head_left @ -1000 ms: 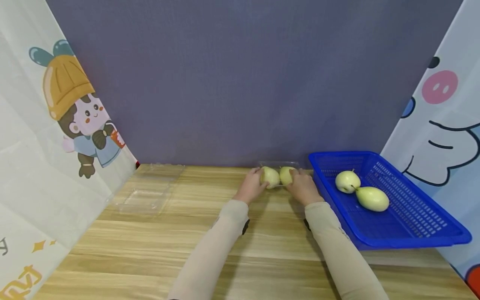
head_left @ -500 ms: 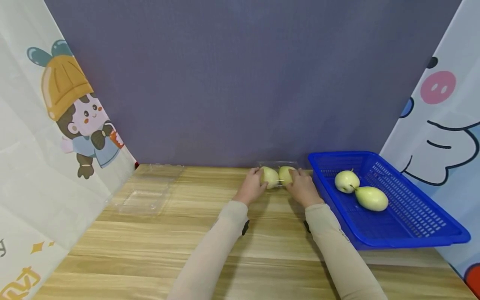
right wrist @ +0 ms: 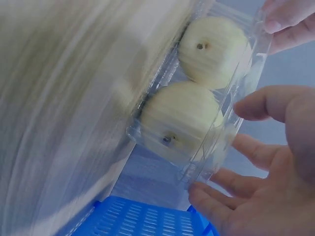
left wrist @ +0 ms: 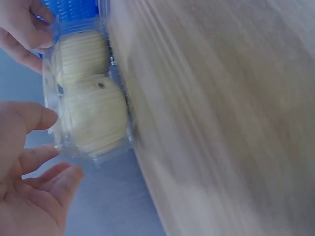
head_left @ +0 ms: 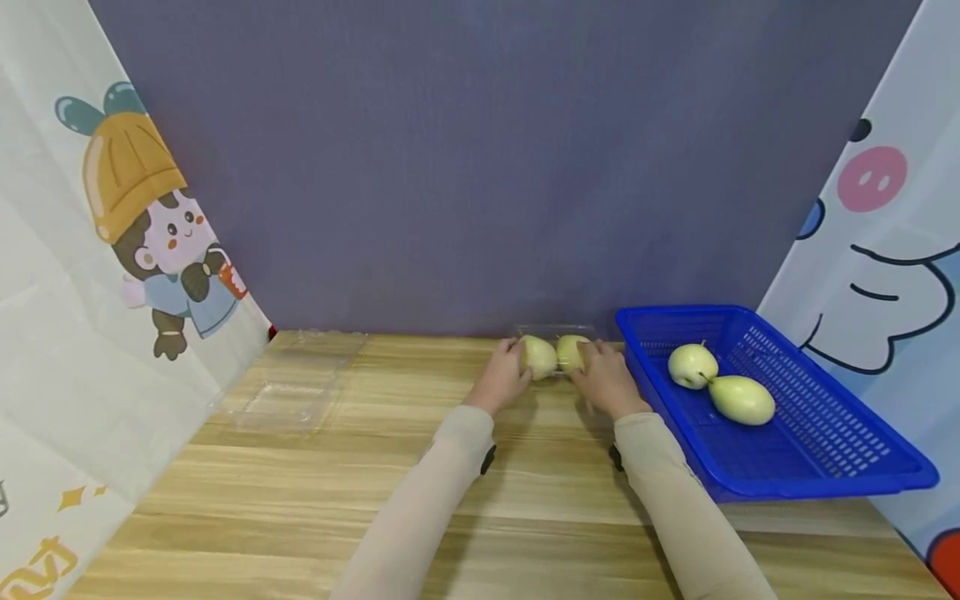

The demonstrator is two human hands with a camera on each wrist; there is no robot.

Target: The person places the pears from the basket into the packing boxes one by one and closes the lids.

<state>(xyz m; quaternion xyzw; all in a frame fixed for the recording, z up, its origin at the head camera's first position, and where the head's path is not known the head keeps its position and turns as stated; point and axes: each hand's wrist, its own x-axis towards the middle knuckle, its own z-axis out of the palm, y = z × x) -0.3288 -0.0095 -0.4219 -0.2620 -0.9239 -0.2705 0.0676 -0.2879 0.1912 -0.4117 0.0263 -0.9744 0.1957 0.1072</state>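
Observation:
A clear plastic clamshell box (right wrist: 248,69) holding two pale yellow pears stands at the table's back edge, left of the blue basket. Through the plastic I see the left pear (head_left: 539,358) and the right pear (head_left: 571,353). My left hand (head_left: 498,380) is at the box's left end; in the left wrist view its fingertips (left wrist: 47,117) touch the rim, the fingers apart. At the right end is my right hand (head_left: 607,382), its fingers spread and fairly straight against the rim in the right wrist view. The far side of the box is hidden.
A blue plastic basket (head_left: 693,462) with two more pears (head_left: 742,400) stands at the right. Another clear clamshell box (head_left: 281,400) lies opened at the table's left rear. Behind the wooden table (head_left: 300,517) rises a dark grey panel (head_left: 465,167).
Both hands stay at the two ends of the box, with only slight finger movement. The box, pears and basket keep their places; the head view shifts a little.

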